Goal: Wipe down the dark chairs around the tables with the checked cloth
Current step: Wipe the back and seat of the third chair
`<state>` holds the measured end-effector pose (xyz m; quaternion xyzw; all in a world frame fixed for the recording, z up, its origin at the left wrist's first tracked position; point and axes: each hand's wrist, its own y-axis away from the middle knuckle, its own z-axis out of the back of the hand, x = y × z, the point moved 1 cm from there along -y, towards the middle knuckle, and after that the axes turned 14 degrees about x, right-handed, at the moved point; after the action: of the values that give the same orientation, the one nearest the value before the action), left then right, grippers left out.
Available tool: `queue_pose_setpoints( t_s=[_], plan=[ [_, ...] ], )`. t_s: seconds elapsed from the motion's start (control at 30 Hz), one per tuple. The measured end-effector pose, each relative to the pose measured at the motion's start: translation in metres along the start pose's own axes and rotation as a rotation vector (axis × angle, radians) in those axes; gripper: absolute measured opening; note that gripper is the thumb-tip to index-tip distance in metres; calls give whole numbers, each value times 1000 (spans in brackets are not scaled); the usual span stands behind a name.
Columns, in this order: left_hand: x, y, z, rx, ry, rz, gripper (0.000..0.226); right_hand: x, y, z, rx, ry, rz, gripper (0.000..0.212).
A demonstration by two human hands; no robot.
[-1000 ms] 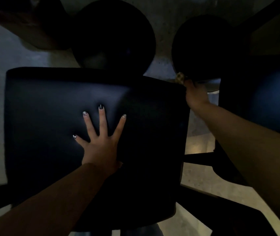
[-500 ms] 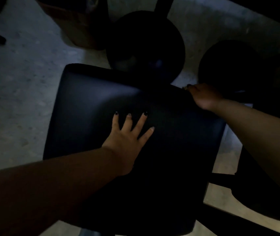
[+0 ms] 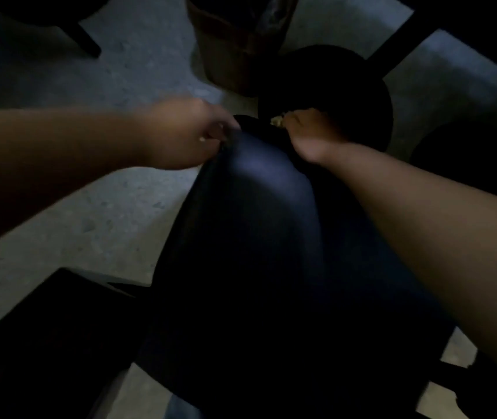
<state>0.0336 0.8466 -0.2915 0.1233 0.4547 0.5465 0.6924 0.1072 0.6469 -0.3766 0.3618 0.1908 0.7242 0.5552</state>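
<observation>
Hands (image 3: 186, 136), two, on one chair (image 3: 259, 222), seemingly.

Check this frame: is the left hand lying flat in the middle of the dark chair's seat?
No. The left hand is at the far edge of the dark chair, fingers curled round that edge.

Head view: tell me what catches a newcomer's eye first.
Two bare forearms reach in from both sides and meet at the far edge of a dark chair that fills the centre. The left hand grips that edge; the right hand rests there with a pale scrap of cloth at its fingertips.
</observation>
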Motion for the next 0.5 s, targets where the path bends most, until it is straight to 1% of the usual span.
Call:
queue_pose_setpoints(
  t_s=[0.1, 0.2, 0.27, 0.37, 0.43, 0.5],
  plan=[
    [35, 19, -13, -165, 454, 159, 33, 39, -20, 0, 2, 86, 57, 44],
    [57, 30, -33, -354, 714, 269, 32, 64, -28, -4, 17, 210, 127, 43],
    [64, 35, -42, -440, 842, 325, 32, 86, -21, -8, 33, 383, 225, 41],
    [73, 38, -48, -506, 961, 371, 31, 124, 0, -23, 44, 636, 330, 42],
    [75, 38, -45, -548, 981, 369, 28, 142, 19, -53, 126, 782, 405, 41],
    [75, 39, -39, -587, 985, 365, 25, 154, 42, -99, 261, 893, 527, 42]
  ],
)
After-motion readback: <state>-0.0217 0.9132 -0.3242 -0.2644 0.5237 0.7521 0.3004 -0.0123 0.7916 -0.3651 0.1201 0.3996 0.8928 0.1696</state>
